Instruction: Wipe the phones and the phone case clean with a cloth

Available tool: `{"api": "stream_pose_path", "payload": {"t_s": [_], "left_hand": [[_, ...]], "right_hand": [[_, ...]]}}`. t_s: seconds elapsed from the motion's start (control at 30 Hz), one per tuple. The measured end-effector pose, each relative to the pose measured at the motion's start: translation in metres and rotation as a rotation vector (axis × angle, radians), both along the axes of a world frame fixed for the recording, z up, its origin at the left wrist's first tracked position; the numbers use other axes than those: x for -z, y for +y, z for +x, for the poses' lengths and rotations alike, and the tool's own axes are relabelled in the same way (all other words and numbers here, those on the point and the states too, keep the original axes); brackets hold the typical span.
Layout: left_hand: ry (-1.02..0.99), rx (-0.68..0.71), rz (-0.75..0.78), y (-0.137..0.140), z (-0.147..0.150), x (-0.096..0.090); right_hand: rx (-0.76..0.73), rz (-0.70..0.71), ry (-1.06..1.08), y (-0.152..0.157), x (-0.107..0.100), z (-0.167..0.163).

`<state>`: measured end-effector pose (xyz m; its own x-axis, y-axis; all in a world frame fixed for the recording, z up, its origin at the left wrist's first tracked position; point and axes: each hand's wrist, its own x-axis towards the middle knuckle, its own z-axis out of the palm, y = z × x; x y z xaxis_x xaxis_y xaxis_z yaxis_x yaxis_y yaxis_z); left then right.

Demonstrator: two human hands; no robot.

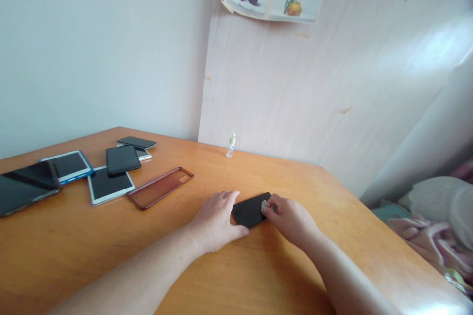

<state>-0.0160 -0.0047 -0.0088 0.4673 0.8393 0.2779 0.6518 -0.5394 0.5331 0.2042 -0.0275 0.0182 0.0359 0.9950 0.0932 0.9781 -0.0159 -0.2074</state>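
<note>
A black smartphone (250, 210) lies screen up on the wooden table. My left hand (218, 220) grips its left end, with the thumb at the near edge and the fingers at the far edge. At the phone's right end, my right hand (290, 216) pinches a small white wipe (264, 206) and presses it on the screen. Most of the wipe is hidden by the fingers. To the left of my hands rests an empty reddish-brown phone case (162, 188). Farther back stands a small clear spray bottle (230, 146) with a pale green top.
On the left of the table (207, 285) lie a large dark tablet (27, 184), a blue-edged tablet (70, 166), a white tablet (111, 186) and several phones, a black one (123, 159) among them. Walls stand behind. Pink cloth (424, 238) lies beyond the right edge.
</note>
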Motion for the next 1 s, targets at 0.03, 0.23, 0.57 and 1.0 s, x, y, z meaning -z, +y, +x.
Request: {"api": "stream_pose_path", "payload": {"t_s": [0.03,0.23,0.57,1.0], "left_hand": [[0.005,-0.002,0.002,0.0,0.0,0.0],[0.029,0.02,0.016,0.0,-0.002,-0.003],[0.014,0.031,0.031,-0.001,-0.004,-0.003],[0.0,0.006,-0.02,-0.003,-0.005,-0.005]], "right_hand": [[0.084,0.0,-0.037,0.004,-0.002,0.009],[0.068,0.003,-0.007,0.004,0.0,0.009],[0.075,-0.006,-0.053,-0.001,-0.005,0.006],[-0.228,-0.024,0.117,-0.016,0.009,-0.026]]}}
